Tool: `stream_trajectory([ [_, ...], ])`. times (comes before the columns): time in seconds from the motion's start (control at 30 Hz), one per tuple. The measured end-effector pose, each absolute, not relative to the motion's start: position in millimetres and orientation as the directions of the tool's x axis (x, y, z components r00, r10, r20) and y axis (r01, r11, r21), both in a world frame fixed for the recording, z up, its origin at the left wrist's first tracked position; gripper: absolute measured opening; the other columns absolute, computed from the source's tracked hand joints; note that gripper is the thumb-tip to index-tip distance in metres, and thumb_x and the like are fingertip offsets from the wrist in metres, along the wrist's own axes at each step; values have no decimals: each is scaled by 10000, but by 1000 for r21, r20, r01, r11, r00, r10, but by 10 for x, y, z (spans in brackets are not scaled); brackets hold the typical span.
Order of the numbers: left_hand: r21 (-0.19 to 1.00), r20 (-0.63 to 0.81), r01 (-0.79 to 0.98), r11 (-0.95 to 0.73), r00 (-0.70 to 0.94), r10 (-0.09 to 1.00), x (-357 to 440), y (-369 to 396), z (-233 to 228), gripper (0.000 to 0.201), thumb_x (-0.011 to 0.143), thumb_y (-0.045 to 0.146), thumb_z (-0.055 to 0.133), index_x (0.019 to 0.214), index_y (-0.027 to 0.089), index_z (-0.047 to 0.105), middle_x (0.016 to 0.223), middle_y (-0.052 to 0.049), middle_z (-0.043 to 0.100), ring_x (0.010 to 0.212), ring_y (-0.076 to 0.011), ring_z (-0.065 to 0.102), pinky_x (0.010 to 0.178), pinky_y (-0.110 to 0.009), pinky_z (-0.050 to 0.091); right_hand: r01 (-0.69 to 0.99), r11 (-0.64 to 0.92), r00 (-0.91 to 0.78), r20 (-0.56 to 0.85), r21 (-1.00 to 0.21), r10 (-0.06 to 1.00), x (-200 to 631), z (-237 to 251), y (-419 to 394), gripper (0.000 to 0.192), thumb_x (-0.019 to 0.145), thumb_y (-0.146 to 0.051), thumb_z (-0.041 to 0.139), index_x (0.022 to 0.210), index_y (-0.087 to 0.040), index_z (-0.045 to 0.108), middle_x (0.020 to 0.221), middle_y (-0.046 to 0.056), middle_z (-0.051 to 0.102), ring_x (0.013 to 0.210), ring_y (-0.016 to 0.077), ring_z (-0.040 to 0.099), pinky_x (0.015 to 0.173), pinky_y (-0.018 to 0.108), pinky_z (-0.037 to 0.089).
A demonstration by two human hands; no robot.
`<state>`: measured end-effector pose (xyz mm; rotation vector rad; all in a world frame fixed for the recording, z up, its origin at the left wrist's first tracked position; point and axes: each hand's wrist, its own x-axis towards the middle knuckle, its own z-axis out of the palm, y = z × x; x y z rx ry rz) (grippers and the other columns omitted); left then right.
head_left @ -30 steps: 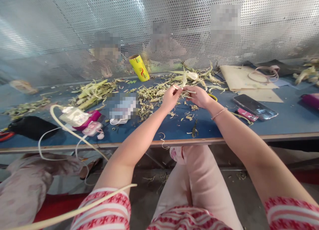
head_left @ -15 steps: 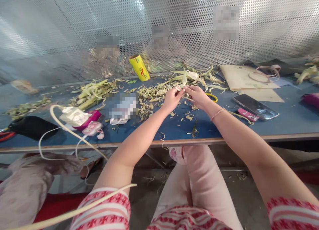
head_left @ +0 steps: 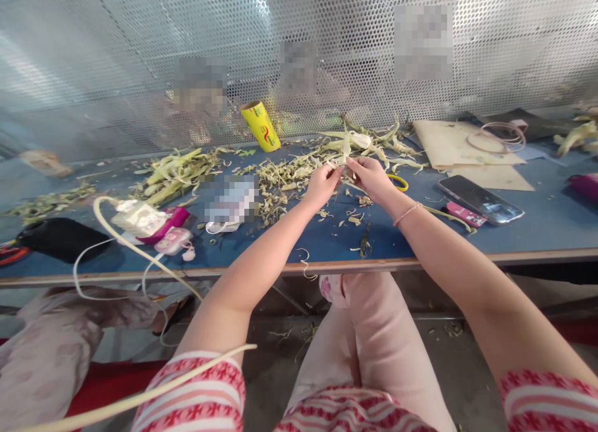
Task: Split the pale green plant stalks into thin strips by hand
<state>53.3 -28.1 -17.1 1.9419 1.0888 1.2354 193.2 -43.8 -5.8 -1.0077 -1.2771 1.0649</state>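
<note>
Over the far side of the blue table, my left hand [head_left: 323, 184] and my right hand [head_left: 369, 176] meet fingertip to fingertip. Both are closed in a pinch on a thin, pale plant stem [head_left: 355, 186], mostly hidden by the fingers. It seems to run beneath my right hand, and a greenish stem end [head_left: 458, 223] shows past that wrist. Just beyond my fingers lies a heap of pale, dry stalks and leaves [head_left: 374, 144]. Small peelings [head_left: 280, 182] are scattered left of my hands. A yellow loop [head_left: 398, 182] sits beside my right wrist.
A yellow tube [head_left: 260, 126] leans by the perforated metal screen [head_left: 336, 64]. More stalks [head_left: 180, 173], a black pouch [head_left: 63, 239] and a white cable [head_left: 79, 273] lie left. At right are a phone [head_left: 481, 198] and cardboard [head_left: 443, 144]. Another person's legs [head_left: 51, 351] show at lower left.
My fingertips have shifted slightly and a small gap shows between the two pinches. Both hands stay over the same spot, and the things on the table have not moved.
</note>
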Motion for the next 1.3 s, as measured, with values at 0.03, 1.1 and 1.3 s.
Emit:
stream_trajectory([
  [0.03,794,459,331,-510,224,860,525,-270,-177,369,857,528,499,702,196,541,497,32,504,464,-107,485,515,-259,388,-95,200,-22,203,-975,979,1937,-31,-458,238,828,-339,602,673,-172,531,556,-27,487,477,65,414,479,217,343],
  [1.1,929,288,-280,-242,136,948,559,-227,-159,240,847,352,603,703,172,535,594,39,505,483,-36,439,478,-192,369,-276,141,-308,227,-951,924,2076,93,-506,504,921,-512,304,981,-153,653,810,84,673,751,174,613,663,311,493],
  [1.3,898,314,-351,-266,86,945,530,-243,-124,222,838,321,620,698,176,526,630,44,499,487,-28,423,492,-190,383,-335,175,-229,260,-926,938,2063,106,-541,330,882,-323,402,1011,-148,650,841,66,684,729,137,593,669,286,496],
])
